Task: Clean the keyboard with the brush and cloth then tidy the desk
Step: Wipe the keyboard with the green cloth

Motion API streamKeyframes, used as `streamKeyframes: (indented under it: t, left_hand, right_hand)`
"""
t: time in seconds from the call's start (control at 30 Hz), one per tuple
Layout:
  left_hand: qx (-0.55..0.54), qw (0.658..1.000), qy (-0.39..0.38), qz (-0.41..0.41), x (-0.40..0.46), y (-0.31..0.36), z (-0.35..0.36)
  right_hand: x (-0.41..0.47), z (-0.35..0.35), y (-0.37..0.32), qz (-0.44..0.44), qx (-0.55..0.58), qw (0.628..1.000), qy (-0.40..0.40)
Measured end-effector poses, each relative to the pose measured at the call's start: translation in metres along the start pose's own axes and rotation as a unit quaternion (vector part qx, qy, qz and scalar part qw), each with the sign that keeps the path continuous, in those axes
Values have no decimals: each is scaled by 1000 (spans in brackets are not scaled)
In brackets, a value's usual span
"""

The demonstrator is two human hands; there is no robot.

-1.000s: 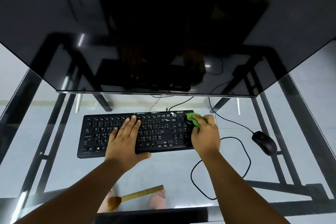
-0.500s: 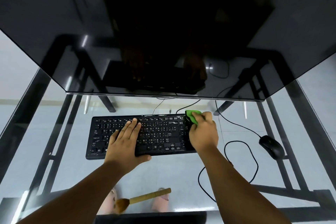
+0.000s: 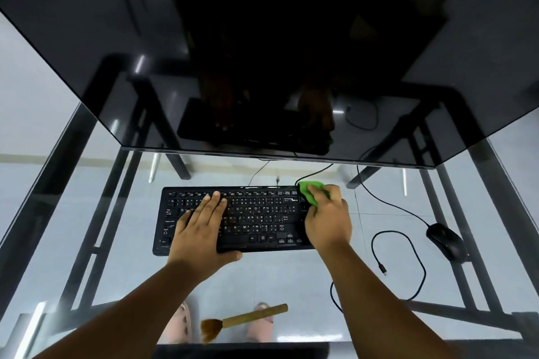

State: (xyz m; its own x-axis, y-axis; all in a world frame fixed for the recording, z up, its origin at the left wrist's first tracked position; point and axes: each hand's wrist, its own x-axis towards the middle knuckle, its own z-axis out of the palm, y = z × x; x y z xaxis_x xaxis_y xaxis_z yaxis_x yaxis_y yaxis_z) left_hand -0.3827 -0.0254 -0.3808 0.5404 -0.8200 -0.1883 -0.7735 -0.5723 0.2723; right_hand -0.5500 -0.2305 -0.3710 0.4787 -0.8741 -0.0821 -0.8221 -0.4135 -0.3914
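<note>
A black keyboard (image 3: 256, 217) lies flat on the glass desk (image 3: 280, 280) under a dark monitor. My left hand (image 3: 201, 230) rests flat on the keyboard's left half, fingers together, holding it down. My right hand (image 3: 328, 218) grips a green cloth (image 3: 309, 190) and presses it on the keyboard's far right corner. A brush (image 3: 245, 320) with a wooden handle and brown bristles lies loose on the glass near the front edge, apart from both hands.
A large dark monitor (image 3: 262, 52) overhangs the back of the desk. A black mouse (image 3: 446, 242) sits at the right, its cable running back. A loose black cable (image 3: 408, 265) loops beside my right forearm. Feet in sandals show through the glass.
My right hand has slid the green cloth a little farther back along the keyboard's right end. The left hand stays pressed on the keys. The view has shifted.
</note>
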Motion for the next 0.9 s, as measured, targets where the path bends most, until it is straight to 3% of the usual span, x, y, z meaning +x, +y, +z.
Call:
streamKeyframes:
  t: [0.17,0.37,0.57,0.77,0.9]
  left_hand:
    - [-13,1000,0,14,1,-5,1]
    - [-9,1000,-4,26,0,-11,-2]
    - [-11,1000,-7,25,-1,-21,-7]
    - [-10,1000,-5,26,-5,-38,-14]
    - [-10,1000,-5,25,-7,-44,-13]
  right_hand:
    - [-3,-2,9,-72,11,997,-22]
    - [8,1,-19,20,17,1000,1]
    - [-2,15,-61,-125,11,989,-78]
    - [4,10,-58,9,-21,1000,-21]
    - [4,20,-98,-30,-12,997,-72]
